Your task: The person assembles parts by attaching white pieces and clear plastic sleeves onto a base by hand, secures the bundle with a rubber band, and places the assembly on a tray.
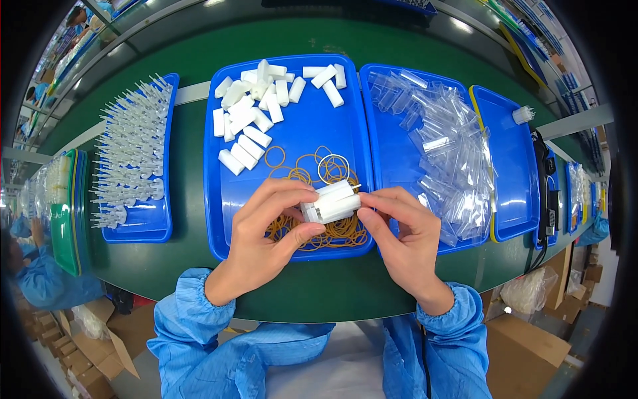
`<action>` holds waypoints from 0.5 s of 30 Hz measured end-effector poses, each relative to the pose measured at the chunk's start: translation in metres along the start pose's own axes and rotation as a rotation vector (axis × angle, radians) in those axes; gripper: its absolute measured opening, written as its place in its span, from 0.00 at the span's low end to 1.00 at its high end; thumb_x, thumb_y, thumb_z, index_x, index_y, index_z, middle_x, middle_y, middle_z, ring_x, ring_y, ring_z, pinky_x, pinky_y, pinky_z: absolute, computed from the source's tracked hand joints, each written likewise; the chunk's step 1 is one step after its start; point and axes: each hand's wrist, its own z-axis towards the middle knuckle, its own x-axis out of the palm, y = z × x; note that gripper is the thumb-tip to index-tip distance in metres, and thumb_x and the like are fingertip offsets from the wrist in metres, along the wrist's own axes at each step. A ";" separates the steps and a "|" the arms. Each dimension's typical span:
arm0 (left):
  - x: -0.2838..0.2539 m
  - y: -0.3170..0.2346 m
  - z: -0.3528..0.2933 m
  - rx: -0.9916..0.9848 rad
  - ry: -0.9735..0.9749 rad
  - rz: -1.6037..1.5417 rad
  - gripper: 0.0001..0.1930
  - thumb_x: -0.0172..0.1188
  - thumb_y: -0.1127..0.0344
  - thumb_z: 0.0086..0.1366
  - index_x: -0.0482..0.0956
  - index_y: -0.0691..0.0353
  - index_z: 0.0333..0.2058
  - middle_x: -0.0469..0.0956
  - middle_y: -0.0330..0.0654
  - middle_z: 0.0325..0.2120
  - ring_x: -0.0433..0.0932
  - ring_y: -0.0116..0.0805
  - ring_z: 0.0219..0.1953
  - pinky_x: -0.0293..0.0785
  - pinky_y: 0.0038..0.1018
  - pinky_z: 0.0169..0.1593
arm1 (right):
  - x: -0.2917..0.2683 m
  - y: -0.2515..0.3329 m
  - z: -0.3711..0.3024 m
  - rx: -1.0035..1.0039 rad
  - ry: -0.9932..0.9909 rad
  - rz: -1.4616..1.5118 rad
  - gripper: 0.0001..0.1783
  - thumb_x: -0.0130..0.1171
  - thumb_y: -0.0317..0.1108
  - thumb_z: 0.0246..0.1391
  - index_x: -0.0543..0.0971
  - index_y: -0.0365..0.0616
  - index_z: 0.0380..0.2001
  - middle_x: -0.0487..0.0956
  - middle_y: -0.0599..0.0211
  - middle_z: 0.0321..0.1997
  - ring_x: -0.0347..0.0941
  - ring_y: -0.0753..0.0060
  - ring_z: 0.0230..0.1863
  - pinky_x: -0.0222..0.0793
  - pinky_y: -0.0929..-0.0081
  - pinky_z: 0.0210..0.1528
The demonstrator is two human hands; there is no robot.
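Over the front of the middle blue tray [211, 193], my left hand [256, 233] grips a small white assembly of blocks [335, 201] between thumb and fingers. It looks like white pieces set side by side, with a thin tip sticking out at the right. The thumb and forefinger of my right hand [407, 236] close on the assembly's right end. Beneath it lies a heap of tan rubber bands [345, 233], partly hidden by my hands. One pale ring [333, 169] rests just behind the assembly. Loose white blocks [250, 146] fill the tray's far left part.
On the left, a blue tray [147, 231] holds rows of white pointed parts [136, 146]. Clear plastic sleeves [452, 153] lie in the tray to the right. Beyond it, another blue tray [515, 206] carries a small white bundle [524, 115]. A co-worker's blue sleeve [43, 272] shows at far left.
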 end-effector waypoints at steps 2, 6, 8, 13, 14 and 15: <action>0.001 0.001 0.000 -0.012 -0.018 0.011 0.18 0.72 0.75 0.55 0.80 0.67 0.45 0.77 0.48 0.46 0.80 0.36 0.41 0.82 0.28 0.41 | 0.003 0.002 -0.002 0.007 0.008 -0.027 0.12 0.65 0.22 0.55 0.85 0.38 0.44 0.82 0.63 0.38 0.73 0.82 0.29 0.66 0.83 0.29; 0.001 -0.002 0.001 0.023 -0.016 0.063 0.18 0.71 0.75 0.55 0.80 0.67 0.45 0.77 0.48 0.46 0.80 0.36 0.40 0.82 0.27 0.41 | 0.005 0.009 -0.006 -0.035 0.005 -0.120 0.14 0.65 0.21 0.55 0.83 0.36 0.45 0.81 0.61 0.39 0.74 0.80 0.29 0.69 0.82 0.28; 0.001 -0.001 0.002 0.003 -0.012 0.058 0.17 0.71 0.76 0.56 0.80 0.67 0.45 0.76 0.48 0.47 0.80 0.37 0.41 0.82 0.27 0.41 | 0.005 0.009 -0.005 -0.046 0.009 -0.138 0.15 0.65 0.21 0.54 0.83 0.35 0.46 0.81 0.61 0.39 0.75 0.80 0.29 0.69 0.81 0.28; 0.000 -0.002 0.002 -0.017 -0.053 0.009 0.16 0.65 0.78 0.61 0.77 0.67 0.48 0.75 0.49 0.49 0.80 0.36 0.45 0.81 0.27 0.42 | 0.001 0.018 0.002 -0.120 -0.004 -0.195 0.13 0.65 0.20 0.53 0.83 0.35 0.43 0.81 0.59 0.39 0.76 0.71 0.28 0.69 0.77 0.27; -0.002 -0.002 0.003 -0.038 -0.070 -0.017 0.16 0.63 0.79 0.63 0.75 0.68 0.50 0.74 0.49 0.50 0.79 0.35 0.47 0.80 0.27 0.43 | -0.002 0.016 0.006 -0.124 -0.011 -0.203 0.13 0.65 0.20 0.53 0.83 0.35 0.43 0.81 0.59 0.39 0.76 0.71 0.28 0.69 0.77 0.27; -0.003 -0.002 0.003 -0.030 -0.067 -0.024 0.16 0.63 0.79 0.63 0.75 0.68 0.50 0.74 0.49 0.50 0.79 0.35 0.47 0.80 0.27 0.43 | -0.007 0.010 0.011 -0.228 -0.056 -0.384 0.11 0.66 0.21 0.51 0.83 0.35 0.41 0.80 0.59 0.38 0.75 0.66 0.30 0.69 0.73 0.30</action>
